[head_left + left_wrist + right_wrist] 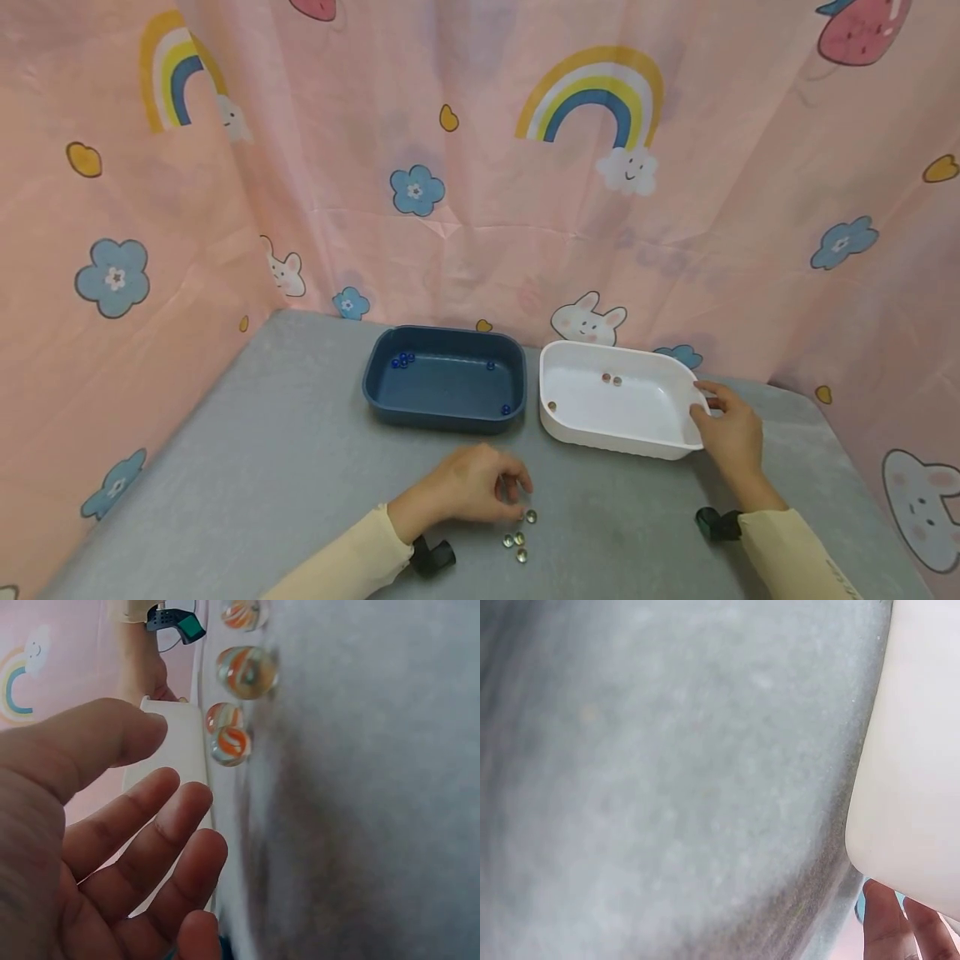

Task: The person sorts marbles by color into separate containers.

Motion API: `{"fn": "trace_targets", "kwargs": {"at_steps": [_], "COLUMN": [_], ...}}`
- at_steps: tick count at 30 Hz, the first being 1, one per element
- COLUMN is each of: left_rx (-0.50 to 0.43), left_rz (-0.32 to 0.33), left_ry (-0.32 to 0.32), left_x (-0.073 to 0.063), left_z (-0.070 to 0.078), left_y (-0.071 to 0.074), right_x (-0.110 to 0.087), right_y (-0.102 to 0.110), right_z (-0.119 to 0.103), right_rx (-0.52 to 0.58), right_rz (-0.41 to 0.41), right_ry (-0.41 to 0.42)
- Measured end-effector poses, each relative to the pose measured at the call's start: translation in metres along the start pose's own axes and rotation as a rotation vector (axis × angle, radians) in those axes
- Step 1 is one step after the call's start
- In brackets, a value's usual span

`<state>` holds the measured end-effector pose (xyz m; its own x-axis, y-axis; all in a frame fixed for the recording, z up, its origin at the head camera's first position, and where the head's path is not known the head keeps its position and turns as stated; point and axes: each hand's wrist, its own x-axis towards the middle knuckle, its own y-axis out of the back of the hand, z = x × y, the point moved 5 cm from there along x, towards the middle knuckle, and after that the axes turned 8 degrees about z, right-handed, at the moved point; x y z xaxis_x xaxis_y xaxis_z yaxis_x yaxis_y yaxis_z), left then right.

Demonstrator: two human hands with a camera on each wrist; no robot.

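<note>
My left hand (476, 483) hovers over the grey table beside several clear glass marbles (520, 539). In the left wrist view these marbles (247, 673) show orange and white swirls. That hand's thumb stands apart from its loosely bent fingers, and nothing shows between them. At the right, my right hand (731, 429) holds the end of a white tray (622, 442), thumb at the rim. Its fingers (889, 926) lie against the tray's outer wall in the right wrist view. Three marbles (611, 380) with an orange tint lie inside the white tray.
A dark blue tray (442, 421) stands left of the white one, with several blue marbles (402, 360) in it. Behind both trays hangs a pink patterned curtain (480, 250), right at the back edge of the grey table (262, 475).
</note>
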<state>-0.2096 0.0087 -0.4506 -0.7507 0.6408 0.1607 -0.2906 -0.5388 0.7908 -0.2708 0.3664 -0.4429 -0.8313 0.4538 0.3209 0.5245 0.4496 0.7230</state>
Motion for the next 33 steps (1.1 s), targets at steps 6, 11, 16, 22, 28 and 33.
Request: {"fn": "trace_targets", "kwargs": {"at_steps": [6,11,16,22,28,33], "left_rx": [0.018,0.019,0.024,0.024,0.026,0.016], "left_rz": [-0.004,-0.005,-0.012,-0.020,-0.020,-0.024], "left_ry": [0.016,0.009,0.014,0.013,0.015,0.019], "left_x": [-0.003,-0.005,-0.005,-0.005,-0.004,-0.003], "left_z": [0.000,-0.001,-0.003,-0.002,-0.003,-0.004], "left_y": [-0.003,-0.006,-0.008,-0.009,-0.010,-0.011], "right_x": [0.000,-0.001,-0.001,-0.001,-0.001,-0.001], "right_y": [0.000,0.000,0.001,0.000,0.000,0.000], "right_z": [0.000,0.000,-0.001,-0.001,-0.001,-0.001], "right_rx": [0.002,0.002,-0.004,-0.006,-0.007,-0.006], "right_rz": [0.007,-0.004,-0.002,-0.005,-0.007,-0.014], "right_ry": [0.010,0.011,0.014,0.016,0.014,0.006]}}
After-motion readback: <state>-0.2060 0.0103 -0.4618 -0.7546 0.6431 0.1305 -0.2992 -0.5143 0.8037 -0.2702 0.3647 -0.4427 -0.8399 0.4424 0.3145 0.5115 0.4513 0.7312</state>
